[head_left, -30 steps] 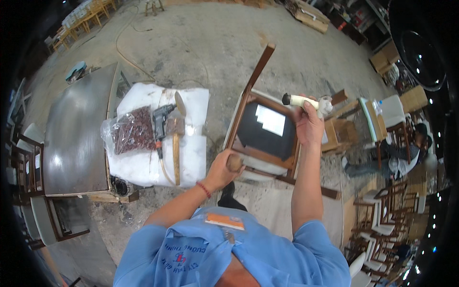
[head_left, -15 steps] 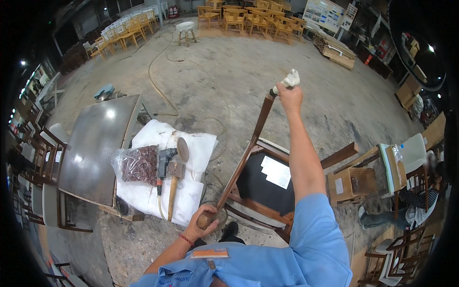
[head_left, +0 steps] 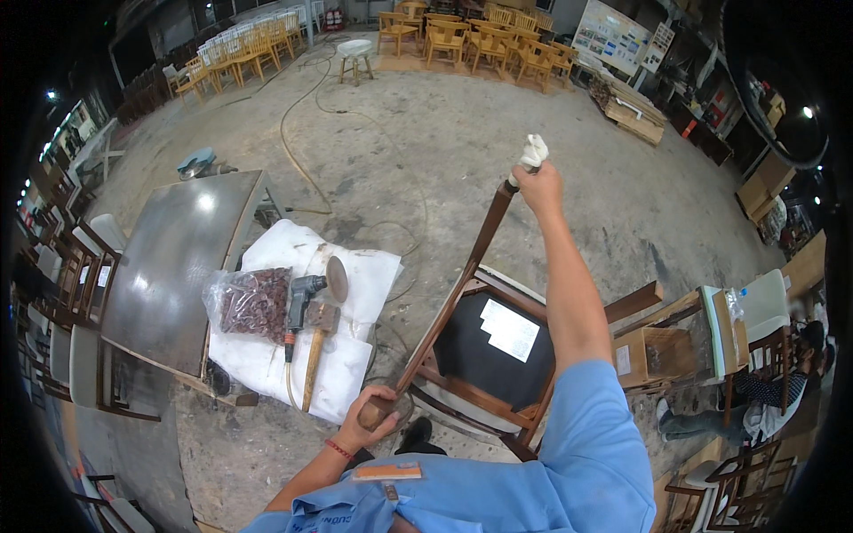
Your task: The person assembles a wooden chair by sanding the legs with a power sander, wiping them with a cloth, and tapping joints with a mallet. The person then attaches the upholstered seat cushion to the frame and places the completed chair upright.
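1. The left hand (head_left: 371, 416) is closed around the near, lower end of a long dark wooden chair leg (head_left: 449, 302), fingers wrapped over its rounded tip, close in front of the person's chest.
2. The right hand (head_left: 538, 186) is stretched out at arm's length and gripped shut at the far, upper end of that same leg, with a white cloth (head_left: 532, 151) bunched in the fist and poking out above the knuckles.
3. The leg runs as a slanted line from the left hand up to the right hand, and belongs to a dark wooden chair frame (head_left: 484, 404) lying tipped on the concrete floor (head_left: 498, 133).
4. The chair's black seat panel (head_left: 484, 355) faces up, with white paper labels (head_left: 509, 329) stuck to it.
5. To the left, on a white sheet (head_left: 346, 275) spread on the floor, lie a bag of small dark red pieces (head_left: 251, 304) (possibly hardware; too small to tell), a power sander with a round disc (head_left: 311, 289) and a wooden-handled mallet (head_left: 315, 351).
6. Beside the sheet stands a grey metal-topped table (head_left: 173, 266).
7. At the right sit a cardboard box (head_left: 653, 355) and another person, seated, at the frame's edge.
8. Rows of light wooden chairs (head_left: 471, 40) line the far end.
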A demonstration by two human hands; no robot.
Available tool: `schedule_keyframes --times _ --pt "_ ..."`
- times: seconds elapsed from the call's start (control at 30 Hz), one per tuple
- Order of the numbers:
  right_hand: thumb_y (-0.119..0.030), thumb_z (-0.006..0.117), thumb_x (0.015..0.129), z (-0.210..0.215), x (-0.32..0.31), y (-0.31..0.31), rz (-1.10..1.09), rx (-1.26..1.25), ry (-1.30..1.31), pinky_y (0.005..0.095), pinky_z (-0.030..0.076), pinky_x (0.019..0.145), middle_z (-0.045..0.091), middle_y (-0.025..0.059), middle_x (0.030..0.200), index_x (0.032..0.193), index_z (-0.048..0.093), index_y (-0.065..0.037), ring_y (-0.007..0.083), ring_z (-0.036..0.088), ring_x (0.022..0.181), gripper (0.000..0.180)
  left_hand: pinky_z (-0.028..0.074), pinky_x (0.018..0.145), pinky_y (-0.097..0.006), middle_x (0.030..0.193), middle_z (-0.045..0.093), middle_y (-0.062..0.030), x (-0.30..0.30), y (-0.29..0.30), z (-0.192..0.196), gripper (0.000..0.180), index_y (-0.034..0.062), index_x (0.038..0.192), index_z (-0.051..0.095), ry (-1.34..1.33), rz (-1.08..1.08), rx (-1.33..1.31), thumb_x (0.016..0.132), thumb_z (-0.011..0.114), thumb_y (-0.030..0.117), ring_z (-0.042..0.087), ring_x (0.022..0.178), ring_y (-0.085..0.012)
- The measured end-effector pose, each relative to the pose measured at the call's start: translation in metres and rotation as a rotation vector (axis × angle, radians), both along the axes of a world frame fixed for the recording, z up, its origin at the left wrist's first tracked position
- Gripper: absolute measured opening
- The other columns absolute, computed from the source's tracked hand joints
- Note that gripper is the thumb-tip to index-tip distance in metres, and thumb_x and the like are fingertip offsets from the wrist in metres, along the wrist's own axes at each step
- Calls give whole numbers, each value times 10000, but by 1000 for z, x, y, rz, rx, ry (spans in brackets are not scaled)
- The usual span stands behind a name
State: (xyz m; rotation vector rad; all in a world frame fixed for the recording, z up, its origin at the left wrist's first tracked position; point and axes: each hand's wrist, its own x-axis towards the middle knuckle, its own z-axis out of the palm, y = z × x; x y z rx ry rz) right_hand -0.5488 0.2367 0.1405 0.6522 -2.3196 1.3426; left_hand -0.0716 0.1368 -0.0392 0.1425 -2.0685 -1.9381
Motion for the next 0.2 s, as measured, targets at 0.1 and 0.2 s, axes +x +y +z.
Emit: schedule_keyframes --times 0.1,0.2 --pt "-272 717 744 -2 -3 -7 33 36 -68 389 517 724 706 167 837 951 669 -2 304 689 796 344 434 942 -313 1098 577 -99 1 -1 -3 378 29 1111 523 24 -5 -15 795 730 32 560 1059 -200" --pt "-272 720 743 -6 -6 -6 72 82 -114 390 518 727 709 164 848 960 668 -7 298 691 804 346 433 947 -320 1097 575 -95 1 -1 -6 399 30 1128 511 69 -7 6 794 730 35 562 1060 -209"
